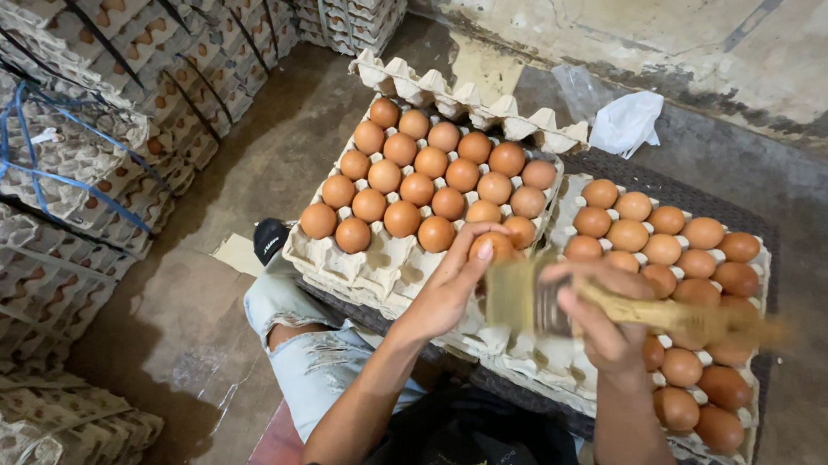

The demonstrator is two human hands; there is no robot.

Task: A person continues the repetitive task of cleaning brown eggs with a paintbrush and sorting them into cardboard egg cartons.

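Note:
My left hand [452, 283] cups a brown egg [493, 246] just above the near edge of a grey pulp egg tray [348, 266] partly filled with brown eggs. My right hand [595, 322] grips a wooden-handled paintbrush [574, 304], blurred by motion, with its bristles right beside the held egg. A second tray [754, 262] of brown eggs lies to the right, under my right hand.
Tall stacks of egg-filled trays [87, 139], some tied with blue and white straps, stand along the left. An empty tray [468, 98] leans at the back beside a white plastic bag [625, 121]. My bent knee in torn jeans [311, 351] rests on the concrete floor.

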